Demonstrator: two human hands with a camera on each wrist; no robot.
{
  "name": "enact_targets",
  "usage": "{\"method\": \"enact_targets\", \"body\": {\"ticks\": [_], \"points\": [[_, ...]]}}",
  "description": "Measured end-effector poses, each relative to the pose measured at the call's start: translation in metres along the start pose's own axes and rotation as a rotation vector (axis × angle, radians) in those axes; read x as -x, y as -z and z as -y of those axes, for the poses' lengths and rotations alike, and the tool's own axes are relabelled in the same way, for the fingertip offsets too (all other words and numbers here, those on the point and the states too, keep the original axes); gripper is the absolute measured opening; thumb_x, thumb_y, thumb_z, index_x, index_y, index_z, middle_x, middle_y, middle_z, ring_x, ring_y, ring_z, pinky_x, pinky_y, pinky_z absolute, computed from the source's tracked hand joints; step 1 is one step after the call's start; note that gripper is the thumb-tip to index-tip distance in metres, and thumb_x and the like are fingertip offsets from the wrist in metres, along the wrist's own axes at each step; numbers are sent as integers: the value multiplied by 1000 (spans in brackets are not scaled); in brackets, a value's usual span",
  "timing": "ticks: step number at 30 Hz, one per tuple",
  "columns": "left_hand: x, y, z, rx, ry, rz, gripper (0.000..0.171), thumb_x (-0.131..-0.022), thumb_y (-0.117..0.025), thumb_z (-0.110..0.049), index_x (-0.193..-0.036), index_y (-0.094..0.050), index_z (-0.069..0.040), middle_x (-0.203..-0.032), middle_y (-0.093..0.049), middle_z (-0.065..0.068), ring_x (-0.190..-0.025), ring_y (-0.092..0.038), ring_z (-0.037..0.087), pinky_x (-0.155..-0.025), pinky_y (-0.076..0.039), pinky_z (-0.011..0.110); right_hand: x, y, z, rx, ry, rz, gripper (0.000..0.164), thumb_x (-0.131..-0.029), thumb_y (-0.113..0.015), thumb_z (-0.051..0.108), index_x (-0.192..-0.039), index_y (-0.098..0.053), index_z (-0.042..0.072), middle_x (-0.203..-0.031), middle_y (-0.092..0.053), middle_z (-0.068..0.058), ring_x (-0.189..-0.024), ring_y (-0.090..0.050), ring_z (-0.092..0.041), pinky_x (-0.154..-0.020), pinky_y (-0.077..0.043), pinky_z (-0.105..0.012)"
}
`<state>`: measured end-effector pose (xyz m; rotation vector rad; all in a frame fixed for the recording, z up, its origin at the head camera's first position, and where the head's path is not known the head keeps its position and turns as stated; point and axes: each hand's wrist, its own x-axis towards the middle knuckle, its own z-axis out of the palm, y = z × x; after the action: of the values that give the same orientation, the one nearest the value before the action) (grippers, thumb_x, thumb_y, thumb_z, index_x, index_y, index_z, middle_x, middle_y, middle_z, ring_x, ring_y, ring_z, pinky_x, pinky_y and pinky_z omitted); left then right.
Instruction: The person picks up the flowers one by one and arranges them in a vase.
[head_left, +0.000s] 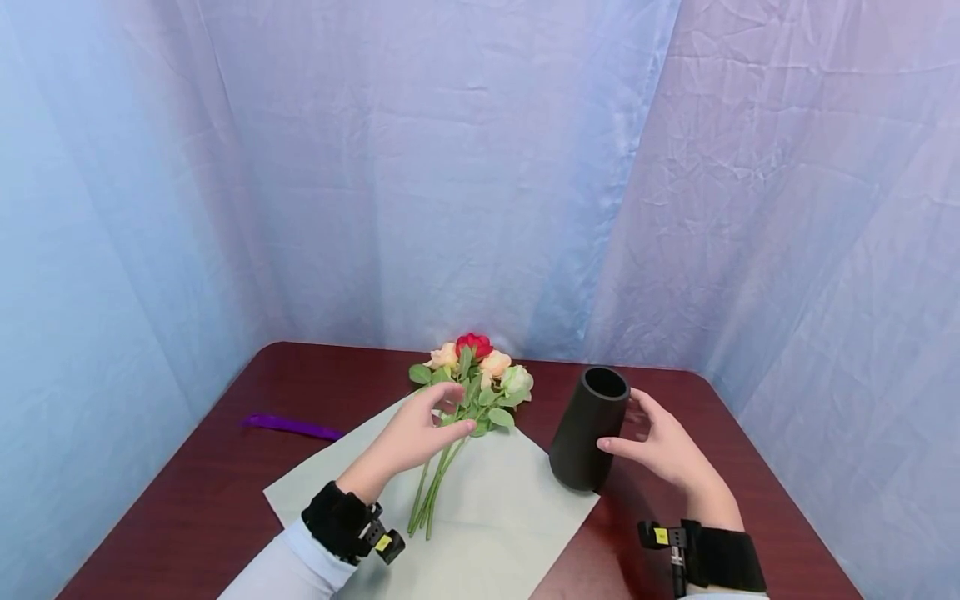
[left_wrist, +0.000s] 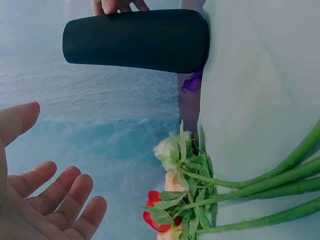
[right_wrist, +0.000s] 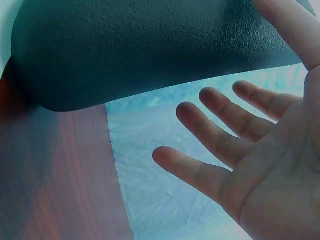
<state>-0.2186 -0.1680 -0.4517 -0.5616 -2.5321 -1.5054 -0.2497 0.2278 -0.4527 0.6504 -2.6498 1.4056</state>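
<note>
A bunch of roses (head_left: 474, 387), with red, peach and pale green blooms on long green stems (left_wrist: 270, 187), lies on a pale sheet (head_left: 487, 533). My left hand (head_left: 420, 429) hovers over the stems and leaves, fingers spread and holding nothing. To the right, a tall black vase (head_left: 588, 429) stands upright at the sheet's right corner, its mouth facing up. Beside it is my right hand (head_left: 663, 442), its thumb overlapping the vase's side in the head view. In the right wrist view the other fingers (right_wrist: 200, 167) are extended, apart from the dark wall.
A purple ribbon (head_left: 292, 427) lies left of the sheet on the dark red-brown table (head_left: 225, 508). In the left wrist view something purple (left_wrist: 191, 82) shows beyond the vase's base. Pale blue curtains (head_left: 465, 167) hang close around the table's back and sides.
</note>
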Motion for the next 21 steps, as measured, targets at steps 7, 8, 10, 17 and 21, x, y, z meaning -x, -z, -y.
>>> {"method": "enact_targets", "body": {"ticks": [7,8,10,17,21], "points": [[-12,-5,-1,-48,33,5,54,-93,-76,-36,-138,-58,-11,-131,-63,2,-114,-62,25,-89,-54,40,-2,-6,-3,21,-1,-10,83,-85,-86,32,-153,-40,17,-141,-55,-14,-130,-52,-41,-92,-53,-54],[-14,-6,0,-49,43,6,53,-93,-75,-36,-138,-59,-11,-130,-63,2,-114,-62,25,-89,-54,39,-2,-6,-4,27,-5,-11,83,-84,-86,32,-152,-41,18,-141,-56,-13,-130,-53,-40,-91,-53,-54],[-17,-9,0,-44,64,4,52,-94,-75,-36,-136,-60,-11,-129,-63,3,-114,-62,26,-88,-54,40,-3,-7,-5,39,-10,-8,83,-84,-86,34,-152,-41,18,-140,-56,-12,-130,-53,-40,-91,-53,-54],[-29,-20,14,-58,157,8,50,-95,-74,-34,-134,-60,-7,-124,-65,8,-114,-63,28,-87,-55,40,-3,-11,-8,43,-46,-10,86,-82,-87,37,-153,-41,19,-140,-57,-11,-129,-53,-39,-90,-53,-53],[-33,-26,19,-75,199,12,50,-95,-73,-34,-134,-60,-5,-125,-65,13,-114,-62,28,-92,-53,43,-2,-12,-8,28,-48,-7,86,-83,-87,36,-153,-41,19,-141,-56,-12,-131,-52,-41,-90,-54,-53]]}}
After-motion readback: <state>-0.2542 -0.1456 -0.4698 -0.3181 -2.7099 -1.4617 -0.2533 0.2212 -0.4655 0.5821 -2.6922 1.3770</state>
